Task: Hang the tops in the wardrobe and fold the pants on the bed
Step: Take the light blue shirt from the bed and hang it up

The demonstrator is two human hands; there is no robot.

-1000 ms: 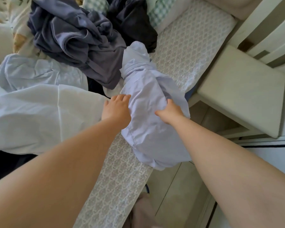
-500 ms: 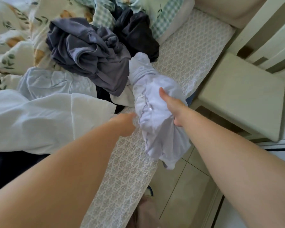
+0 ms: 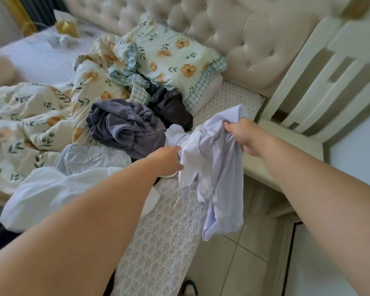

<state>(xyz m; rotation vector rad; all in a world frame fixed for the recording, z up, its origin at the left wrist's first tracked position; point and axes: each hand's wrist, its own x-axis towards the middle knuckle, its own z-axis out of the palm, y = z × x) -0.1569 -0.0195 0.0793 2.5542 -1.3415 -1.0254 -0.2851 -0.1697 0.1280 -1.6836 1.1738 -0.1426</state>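
I see a cream tufted headboard (image 3: pixel 244 50) across the top of my view, with a floral pillow (image 3: pixel 175 58) edged in green check lying just below it and a rumpled floral duvet (image 3: pixel 30 116) spread to the left. At the right stands a cream bedside tabletop (image 3: pixel 293 139), and behind it a white slatted panel (image 3: pixel 329 71). Pale floor tiles (image 3: pixel 233 263) fill the lower right, the toe of a dark blue slipper (image 3: pixel 189 287) shows at the bottom edge, and a blurred gold object (image 3: pixel 66 28) sits far off at upper left.

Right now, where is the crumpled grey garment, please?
In the head view the grey garment lies mid-bed, left of centre, between the floral duvet and the black garment, left of the lilac top the right hand grips.
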